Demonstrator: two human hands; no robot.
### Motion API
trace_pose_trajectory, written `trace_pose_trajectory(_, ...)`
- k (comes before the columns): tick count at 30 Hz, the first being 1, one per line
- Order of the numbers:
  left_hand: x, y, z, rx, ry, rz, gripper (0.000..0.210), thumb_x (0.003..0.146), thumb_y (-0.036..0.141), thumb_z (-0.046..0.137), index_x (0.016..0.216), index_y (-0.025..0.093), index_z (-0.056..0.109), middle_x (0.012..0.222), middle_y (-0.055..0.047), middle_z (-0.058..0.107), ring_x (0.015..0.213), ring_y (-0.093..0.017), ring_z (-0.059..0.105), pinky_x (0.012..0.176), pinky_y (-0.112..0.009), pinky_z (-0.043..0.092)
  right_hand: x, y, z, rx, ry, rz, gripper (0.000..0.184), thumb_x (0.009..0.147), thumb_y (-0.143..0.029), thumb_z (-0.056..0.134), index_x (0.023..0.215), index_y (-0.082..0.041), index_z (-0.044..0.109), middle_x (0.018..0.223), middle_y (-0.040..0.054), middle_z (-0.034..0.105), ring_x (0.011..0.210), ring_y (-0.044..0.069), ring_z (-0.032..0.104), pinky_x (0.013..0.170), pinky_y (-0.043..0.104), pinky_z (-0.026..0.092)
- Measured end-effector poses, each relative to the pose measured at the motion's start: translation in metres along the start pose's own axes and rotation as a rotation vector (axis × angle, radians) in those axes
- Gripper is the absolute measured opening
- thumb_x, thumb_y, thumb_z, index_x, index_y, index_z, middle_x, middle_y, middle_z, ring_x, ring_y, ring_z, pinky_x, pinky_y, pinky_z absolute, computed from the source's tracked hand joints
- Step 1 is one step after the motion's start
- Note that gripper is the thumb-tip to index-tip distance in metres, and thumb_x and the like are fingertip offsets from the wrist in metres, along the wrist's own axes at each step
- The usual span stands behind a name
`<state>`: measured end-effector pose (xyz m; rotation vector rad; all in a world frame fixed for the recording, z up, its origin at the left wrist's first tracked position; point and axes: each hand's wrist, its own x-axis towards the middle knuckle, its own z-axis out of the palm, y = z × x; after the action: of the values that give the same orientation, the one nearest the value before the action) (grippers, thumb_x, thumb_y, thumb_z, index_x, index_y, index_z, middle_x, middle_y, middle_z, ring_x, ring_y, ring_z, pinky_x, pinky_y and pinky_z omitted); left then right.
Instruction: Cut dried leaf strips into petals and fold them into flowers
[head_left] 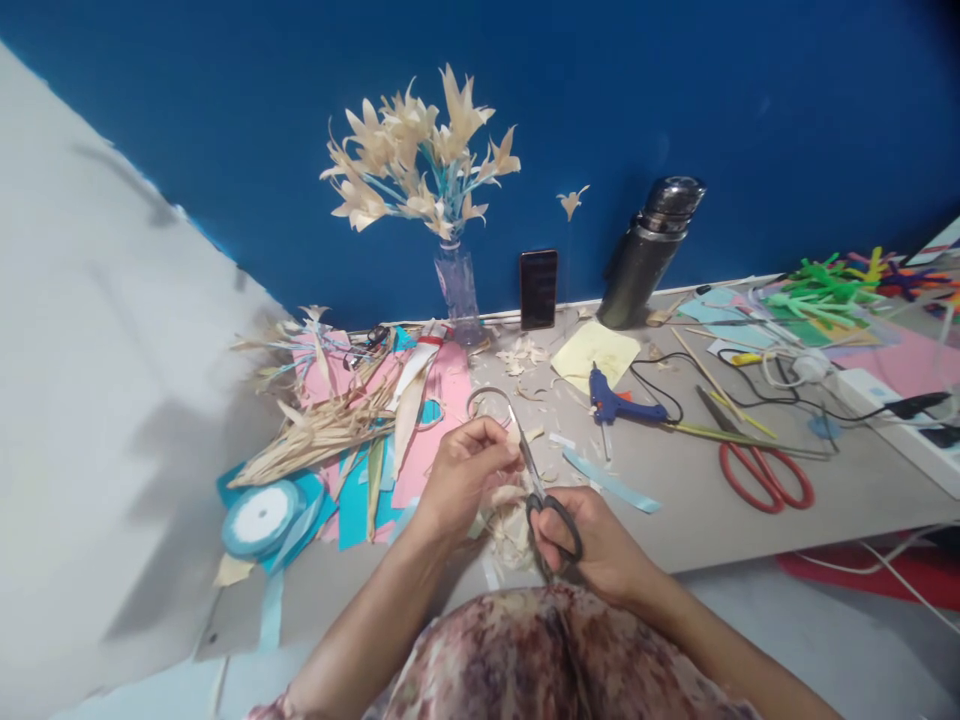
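My right hand [589, 535] grips the black-handled scissors [534, 470], fingers through the loops, blades pointing up and away. My left hand [472, 465] is closed in a pinch on a small pale piece of corn husk [514, 438], which lies right against the scissor blades. Whether the blades are cutting into it cannot be made out. Below and between my hands sits a heap of husk scraps [510, 530]. Beyond the left hand lies a curved wire loop or ring [487, 392] on the table.
A clear vase [457, 290] of husk flowers [405, 140] stands by the blue wall, near a phone [538, 290] and a leaning flask [649, 255]. On the right are a blue glue gun [619, 400] and red-handled scissors [761, 470]. Dried husks [315, 440] and a ribbon roll [262, 515] lie left.
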<state>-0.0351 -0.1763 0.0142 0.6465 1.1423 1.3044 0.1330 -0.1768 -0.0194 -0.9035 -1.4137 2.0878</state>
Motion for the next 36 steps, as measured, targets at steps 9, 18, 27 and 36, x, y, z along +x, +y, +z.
trace_pose_trajectory(9,-0.002,-0.002,-0.009,0.152,-0.146,0.001,0.017,0.073,0.025,0.075,0.069,0.016,0.061,0.058,0.0,0.063,0.054,-0.011,0.055,0.058,-0.022,0.042,0.014,-0.018,-0.017,0.058,0.321,-0.151,0.033,0.07,-0.041,0.08,0.087,-0.017,0.067,0.074,0.0005,0.064,0.057,0.01,0.048,0.052,0.023,0.038)
trace_pose_trajectory(18,-0.009,-0.001,-0.005,0.027,-0.265,-0.104,0.017,0.064,0.021,0.074,0.063,0.015,0.058,0.053,0.004,0.049,0.048,-0.008,0.039,0.054,-0.023,0.034,0.022,-0.035,-0.018,0.092,0.258,-0.171,0.025,0.063,-0.026,0.08,0.08,-0.016,0.064,0.067,-0.0023,0.06,0.055,0.01,0.051,0.051,0.021,0.042)
trace_pose_trajectory(27,-0.012,-0.014,0.007,-0.122,-0.212,-0.11,0.029,0.07,0.037,0.082,0.073,0.015,0.063,0.067,-0.002,0.063,0.063,-0.013,0.057,0.065,-0.024,0.044,0.023,-0.027,-0.008,0.233,0.306,-0.173,0.025,0.065,-0.028,0.079,0.079,-0.017,0.062,0.06,-0.0025,0.061,0.052,0.013,0.057,0.051,0.025,0.047)
trace_pose_trajectory(36,-0.005,-0.03,0.01,-0.355,-0.323,-0.115,0.025,0.066,0.029,0.082,0.063,0.015,0.062,0.063,-0.002,0.06,0.064,-0.015,0.056,0.07,-0.03,0.045,0.021,-0.025,-0.006,0.327,0.266,-0.188,0.024,0.064,-0.024,0.078,0.077,-0.018,0.059,0.057,-0.0038,0.06,0.049,0.013,0.06,0.048,0.022,0.049)
